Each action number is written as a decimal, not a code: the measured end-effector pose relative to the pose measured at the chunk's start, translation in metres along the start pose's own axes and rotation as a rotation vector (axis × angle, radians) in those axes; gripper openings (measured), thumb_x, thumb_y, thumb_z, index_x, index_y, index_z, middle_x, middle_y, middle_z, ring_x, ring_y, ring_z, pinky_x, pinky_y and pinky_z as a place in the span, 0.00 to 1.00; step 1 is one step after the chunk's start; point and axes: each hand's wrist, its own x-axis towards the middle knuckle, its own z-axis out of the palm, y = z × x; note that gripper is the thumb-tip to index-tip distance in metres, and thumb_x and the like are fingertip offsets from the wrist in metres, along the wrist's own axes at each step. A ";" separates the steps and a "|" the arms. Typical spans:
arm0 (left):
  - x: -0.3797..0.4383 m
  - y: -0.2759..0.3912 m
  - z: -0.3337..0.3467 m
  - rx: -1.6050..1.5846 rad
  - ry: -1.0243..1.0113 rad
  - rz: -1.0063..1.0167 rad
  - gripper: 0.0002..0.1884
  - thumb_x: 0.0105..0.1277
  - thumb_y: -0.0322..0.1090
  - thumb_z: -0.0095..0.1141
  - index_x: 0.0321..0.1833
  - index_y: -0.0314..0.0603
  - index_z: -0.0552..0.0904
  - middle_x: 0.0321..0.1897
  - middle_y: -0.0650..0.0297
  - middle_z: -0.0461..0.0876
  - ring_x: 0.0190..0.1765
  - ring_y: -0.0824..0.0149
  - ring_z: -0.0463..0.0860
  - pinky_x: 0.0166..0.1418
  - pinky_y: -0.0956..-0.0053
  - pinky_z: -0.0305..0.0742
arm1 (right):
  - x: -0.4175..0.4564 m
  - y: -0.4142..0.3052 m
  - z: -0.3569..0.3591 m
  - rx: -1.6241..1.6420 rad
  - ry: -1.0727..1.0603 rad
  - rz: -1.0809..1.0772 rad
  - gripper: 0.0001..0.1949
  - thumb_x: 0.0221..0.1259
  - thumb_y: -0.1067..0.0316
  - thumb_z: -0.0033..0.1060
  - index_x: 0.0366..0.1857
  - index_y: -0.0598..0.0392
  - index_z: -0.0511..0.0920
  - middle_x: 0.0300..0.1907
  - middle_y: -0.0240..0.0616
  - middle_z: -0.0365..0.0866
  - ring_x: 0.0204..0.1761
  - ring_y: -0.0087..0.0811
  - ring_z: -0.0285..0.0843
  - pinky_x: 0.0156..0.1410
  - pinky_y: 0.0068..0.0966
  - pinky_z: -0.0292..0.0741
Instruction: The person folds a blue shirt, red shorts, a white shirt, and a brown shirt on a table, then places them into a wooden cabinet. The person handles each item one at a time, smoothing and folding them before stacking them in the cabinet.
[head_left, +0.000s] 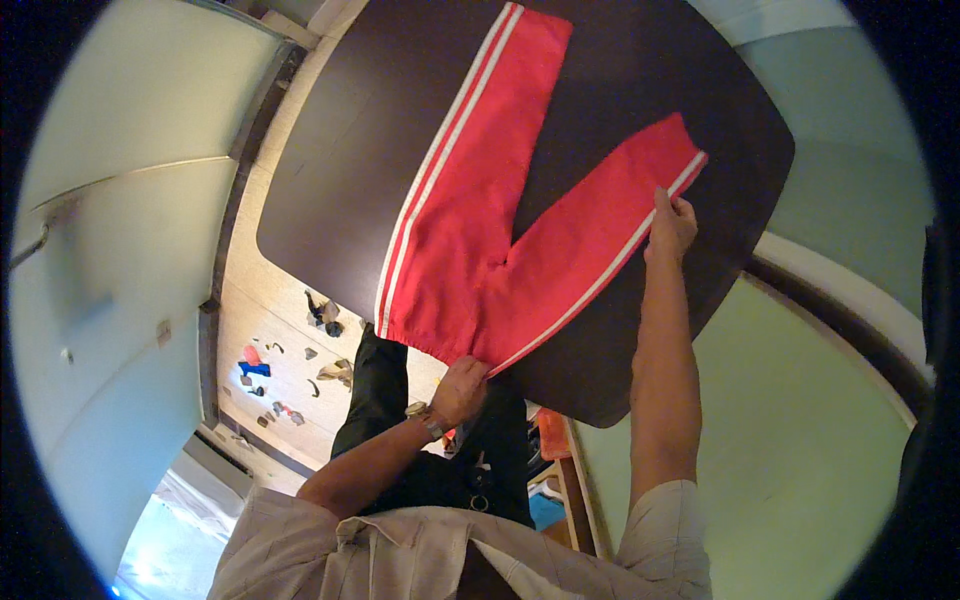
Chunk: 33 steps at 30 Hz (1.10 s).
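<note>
Red trousers with white side stripes (457, 262) lie spread on a dark tabletop (322, 180), the waistband toward me and the legs pointing away in a V. My left hand (459, 390), with a wristwatch (426, 418) on its wrist, grips the right end of the waistband at the near table edge. Farther out on the right, my right hand (671, 225) pinches the striped outer edge of the right leg between thumb and fingers, not far from its hem. The left leg lies straight, untouched by either hand.
Scraps of cloth (255, 367) and other small pieces are scattered on the light floor (285, 322) left of my legs. Pale walls stand to the left and right. Below the table, at its near right, is a wooden shelf with an orange item (553, 435) and a blue one (546, 511).
</note>
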 end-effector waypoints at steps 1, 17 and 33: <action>-0.005 0.001 -0.009 -0.077 -0.005 0.009 0.12 0.65 0.24 0.62 0.51 0.37 0.82 0.44 0.46 0.81 0.50 0.40 0.83 0.54 0.47 0.80 | -0.001 -0.011 -0.004 0.005 -0.006 -0.035 0.17 0.66 0.60 0.79 0.47 0.62 0.85 0.44 0.38 0.89 0.44 0.31 0.85 0.53 0.31 0.82; -0.006 -0.106 -0.097 -0.897 0.147 -0.623 0.07 0.79 0.33 0.65 0.54 0.40 0.84 0.38 0.69 0.88 0.39 0.76 0.83 0.45 0.74 0.80 | -0.085 -0.051 0.241 -0.438 -0.328 -0.650 0.20 0.70 0.54 0.72 0.54 0.58 0.85 0.44 0.51 0.90 0.46 0.53 0.88 0.58 0.46 0.82; 0.006 -0.082 -0.132 -0.522 0.126 -0.433 0.21 0.77 0.36 0.69 0.66 0.34 0.81 0.34 0.51 0.89 0.34 0.64 0.90 0.39 0.67 0.84 | -0.084 -0.087 0.276 -0.713 -0.320 -0.359 0.19 0.63 0.53 0.74 0.45 0.57 0.79 0.39 0.51 0.91 0.47 0.57 0.91 0.58 0.51 0.83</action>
